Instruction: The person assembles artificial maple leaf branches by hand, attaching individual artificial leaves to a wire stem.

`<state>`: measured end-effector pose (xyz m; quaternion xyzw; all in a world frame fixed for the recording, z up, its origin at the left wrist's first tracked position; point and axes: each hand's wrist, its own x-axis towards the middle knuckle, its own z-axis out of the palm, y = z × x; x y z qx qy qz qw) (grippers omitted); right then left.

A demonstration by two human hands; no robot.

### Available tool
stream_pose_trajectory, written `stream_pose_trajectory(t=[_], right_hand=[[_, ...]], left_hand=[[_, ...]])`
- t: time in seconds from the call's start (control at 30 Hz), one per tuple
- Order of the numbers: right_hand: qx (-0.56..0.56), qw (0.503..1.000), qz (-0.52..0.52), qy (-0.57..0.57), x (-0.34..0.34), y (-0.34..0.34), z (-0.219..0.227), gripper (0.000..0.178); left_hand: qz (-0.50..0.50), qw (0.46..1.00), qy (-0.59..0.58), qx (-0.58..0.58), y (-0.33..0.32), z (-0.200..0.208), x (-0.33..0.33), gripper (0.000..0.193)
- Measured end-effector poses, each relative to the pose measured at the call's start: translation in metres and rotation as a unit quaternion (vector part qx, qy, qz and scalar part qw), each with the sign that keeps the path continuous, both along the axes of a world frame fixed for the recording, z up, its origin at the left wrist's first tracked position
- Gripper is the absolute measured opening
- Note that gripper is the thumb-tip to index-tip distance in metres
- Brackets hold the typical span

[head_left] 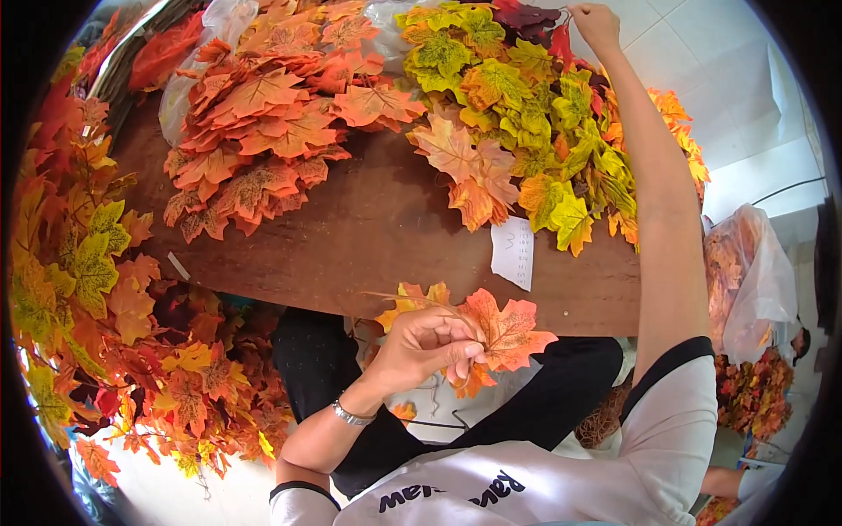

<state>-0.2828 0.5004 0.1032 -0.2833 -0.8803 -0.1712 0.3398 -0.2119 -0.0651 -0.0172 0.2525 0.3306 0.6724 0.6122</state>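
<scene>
My left hand (421,351), a watch or bracelet on its wrist, pinches the stem of artificial maple leaves above my lap. An orange-red leaf (509,335) spreads to the right of its fingertips. A yellow-orange leaf (412,302) shows behind the hand, and a thin stem sticks out to the left. My right arm reaches across the table to its far right. There my right hand (596,28) is closed at the stem of a dark red leaf (561,46), beside a heap of yellow-green leaves (526,105).
A large orange leaf pile (254,123) covers the back left of the brown table (368,219). Pale orange leaves (469,167) and a paper slip (512,252) lie mid-table. Leaf garlands (96,263) hang at the left. A plastic bag of leaves (750,280) stands at right, near another person's arm (724,482).
</scene>
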Motion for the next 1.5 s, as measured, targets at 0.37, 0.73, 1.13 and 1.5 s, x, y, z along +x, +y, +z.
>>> stream_pose_trajectory(t=[0.37,0.73,1.13,1.5], right_hand=[[-0.494,0.754,0.183,0.393,0.051,-0.091,0.060,0.013],[-0.704,0.661,0.233,0.119,0.155,-0.285,-0.039,0.023],[-0.808,0.403,0.306,0.302,0.202,-0.448,-0.101,0.008],[-0.876,0.119,0.266,0.385,0.203,-0.480,-0.121,0.020]], left_hand=[[0.035,0.999,0.029,0.013,0.001,-0.007,0.009,0.006],[0.070,0.997,0.038,0.013,0.001,-0.014,0.011,0.006],[0.109,0.993,0.052,0.020,0.000,-0.019,0.016,0.006],[0.096,0.993,0.005,0.066,-0.002,-0.015,0.019,0.010]])
